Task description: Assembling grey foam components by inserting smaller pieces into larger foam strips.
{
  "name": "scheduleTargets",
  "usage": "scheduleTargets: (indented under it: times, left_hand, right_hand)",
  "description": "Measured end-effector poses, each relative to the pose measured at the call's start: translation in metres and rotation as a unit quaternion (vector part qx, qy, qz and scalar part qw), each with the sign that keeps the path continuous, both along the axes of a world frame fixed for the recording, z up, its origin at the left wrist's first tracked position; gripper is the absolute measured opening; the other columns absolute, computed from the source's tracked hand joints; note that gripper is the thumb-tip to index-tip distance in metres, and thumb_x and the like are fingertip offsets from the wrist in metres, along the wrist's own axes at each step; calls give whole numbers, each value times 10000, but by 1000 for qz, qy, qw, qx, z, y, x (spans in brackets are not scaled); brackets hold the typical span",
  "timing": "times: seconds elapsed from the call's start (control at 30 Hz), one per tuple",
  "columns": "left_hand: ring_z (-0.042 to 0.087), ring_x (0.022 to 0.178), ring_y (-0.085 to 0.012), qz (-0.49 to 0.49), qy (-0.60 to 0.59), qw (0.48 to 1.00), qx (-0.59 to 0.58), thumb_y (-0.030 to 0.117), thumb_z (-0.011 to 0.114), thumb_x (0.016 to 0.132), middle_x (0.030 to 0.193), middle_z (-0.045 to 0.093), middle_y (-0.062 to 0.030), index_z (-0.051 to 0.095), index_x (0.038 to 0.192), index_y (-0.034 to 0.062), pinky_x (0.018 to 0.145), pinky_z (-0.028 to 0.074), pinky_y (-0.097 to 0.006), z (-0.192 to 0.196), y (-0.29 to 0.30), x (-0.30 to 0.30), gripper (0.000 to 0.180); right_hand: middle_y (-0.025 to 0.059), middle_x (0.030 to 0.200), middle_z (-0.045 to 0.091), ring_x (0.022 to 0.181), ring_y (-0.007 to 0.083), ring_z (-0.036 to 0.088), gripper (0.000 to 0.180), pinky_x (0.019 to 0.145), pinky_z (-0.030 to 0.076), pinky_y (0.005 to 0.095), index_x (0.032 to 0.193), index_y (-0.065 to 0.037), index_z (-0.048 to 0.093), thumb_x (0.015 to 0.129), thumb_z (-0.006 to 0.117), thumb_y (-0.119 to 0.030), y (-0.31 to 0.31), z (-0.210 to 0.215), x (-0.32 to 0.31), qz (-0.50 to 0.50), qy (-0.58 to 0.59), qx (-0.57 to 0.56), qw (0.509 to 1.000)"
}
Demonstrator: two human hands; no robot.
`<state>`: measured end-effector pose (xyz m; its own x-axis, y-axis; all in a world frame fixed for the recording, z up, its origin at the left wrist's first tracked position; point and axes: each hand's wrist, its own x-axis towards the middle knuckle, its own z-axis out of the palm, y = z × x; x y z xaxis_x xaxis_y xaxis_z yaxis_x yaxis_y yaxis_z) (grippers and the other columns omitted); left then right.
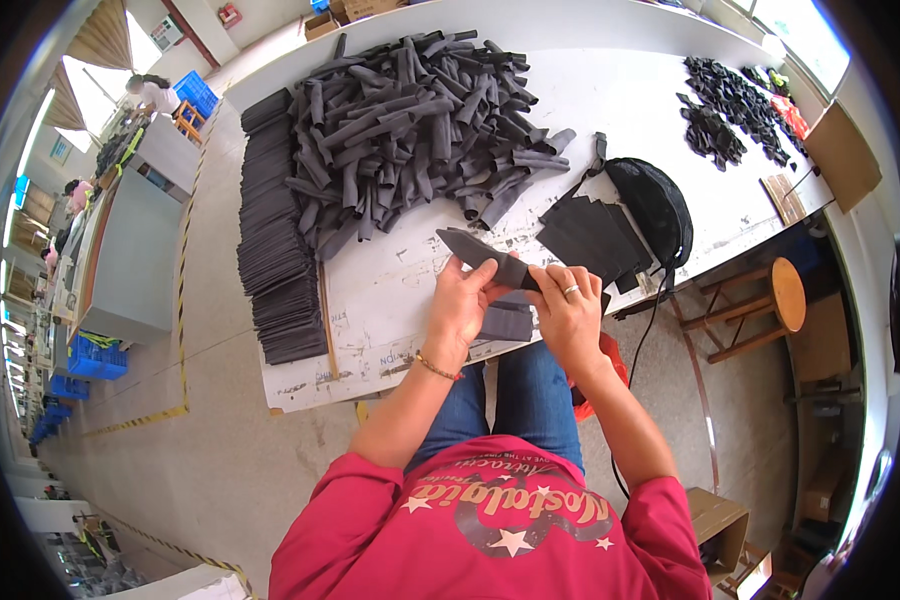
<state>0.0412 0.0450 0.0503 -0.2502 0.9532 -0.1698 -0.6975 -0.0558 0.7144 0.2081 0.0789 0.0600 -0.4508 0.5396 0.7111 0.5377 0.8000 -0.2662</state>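
The white table (390, 300) spreads out in front of you, its near edge at your lap. On it, the biggest load is the heap of curled dark pieces (410, 130), piled high toward the far side. Just beside it, on your left, a long stack of flat dark pieces (270, 230) runs toward you. Off to your right, beyond the table's edge, stands a wooden stool (787, 295). A scatter of small black pieces (730, 110) lies at the table's far right. Nearer you on that side sits a black half-round item (655, 205), with fanned dark sheets (590, 235) just left of it. A few dark flat pieces (507, 320) lie at the near edge, below your hands. Your left hand (465, 300) is closed, thumb on top, around the middle of a folded dark strip (475, 250), held above the table; your right hand (568, 305) has its fingers closed on the right end.
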Motion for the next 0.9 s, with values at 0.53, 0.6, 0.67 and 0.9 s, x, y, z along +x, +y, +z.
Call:
scheduleTargets:
  times: [0.53,0.6,0.67,0.9]
  left_hand:
    - [631,1097,-265,31,-40,995,89,247,550,1002,1011,696,-161,614,1087,-25,982,479,-377,-17,-6,27,292]
    - [633,1091,-258,64,-33,995,69,245,551,1002,1113,678,-183,626,1081,-14,978,482,-371,-6,-7,15,281]
    - [634,1092,-256,63,-36,994,78,247,548,1003,1114,677,-184,629,1076,-12,982,479,-374,-4,-8,20,282]
    - [616,1129,-254,45,-70,993,82,255,533,1010,1131,671,-186,631,1082,-6,1001,463,-387,-14,-8,26,289]
  right_hand:
    - [203,1123,548,999,404,562,385,850,481,462,1064,-18,516,737,715,23,-23,-13,-23,107,34,-128,985]
    - [201,1120,549,988,404,565,366,838,487,461,1049,-24,525,745,727,1,-23,-12,-8,101,23,-134,986]
    - [193,1112,548,967,399,575,319,807,502,451,1015,-38,545,768,747,-47,-24,-13,-1,102,24,-129,986]
    - [170,1073,567,945,381,587,276,782,503,438,1007,-30,558,785,722,-18,-22,3,-14,110,50,-140,983]
